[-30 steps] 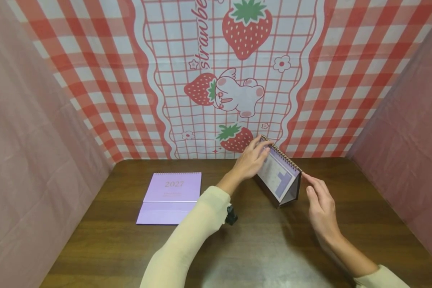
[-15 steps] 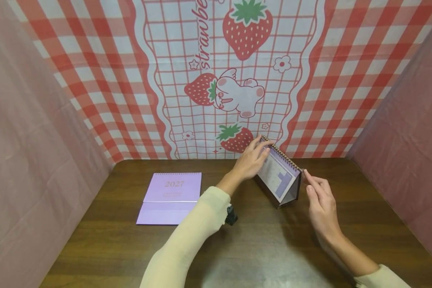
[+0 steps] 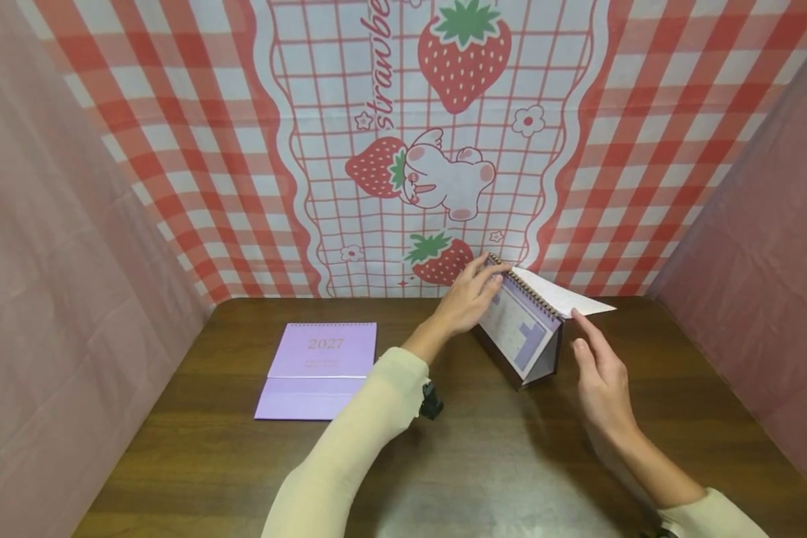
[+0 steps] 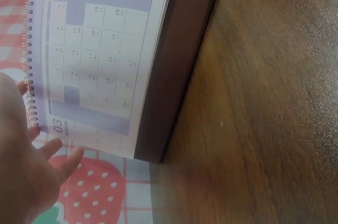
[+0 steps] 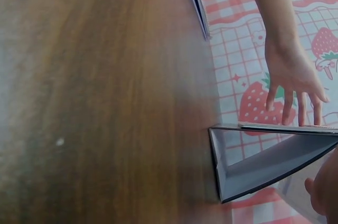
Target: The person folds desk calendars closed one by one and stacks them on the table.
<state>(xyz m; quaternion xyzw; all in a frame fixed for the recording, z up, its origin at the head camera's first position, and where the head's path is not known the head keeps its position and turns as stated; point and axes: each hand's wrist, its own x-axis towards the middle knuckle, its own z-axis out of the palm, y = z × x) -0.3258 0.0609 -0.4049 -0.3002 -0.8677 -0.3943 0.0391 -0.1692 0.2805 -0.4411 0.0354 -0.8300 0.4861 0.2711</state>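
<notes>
A spiral-bound desk calendar [image 3: 511,329] stands tent-like at the table's back right. Its grid page, marked 03, and dark brown stand [image 4: 177,55] show in the left wrist view. My left hand [image 3: 467,302] rests on the calendar's far upper end, fingers spread and fairly straight at the spiral and page. Beyond the spiral, a white page [image 3: 558,291] sticks out to the right. My right hand [image 3: 605,388] is beside the near end, its index fingertip at that page and its thumb apart. The right wrist view shows the hollow stand from its end, with only part of my right hand.
A purple 2027 calendar [image 3: 319,366] lies left on the brown wooden table [image 3: 471,463], partly covered by my left sleeve. A strawberry-print checked cloth [image 3: 390,97] hangs at the back. Pink cloths [image 3: 760,209] hang at both sides.
The white page has swung up and out behind the calendar. My right index finger has shifted slightly from the calendar's corner to that page. My left hand has hardly moved.
</notes>
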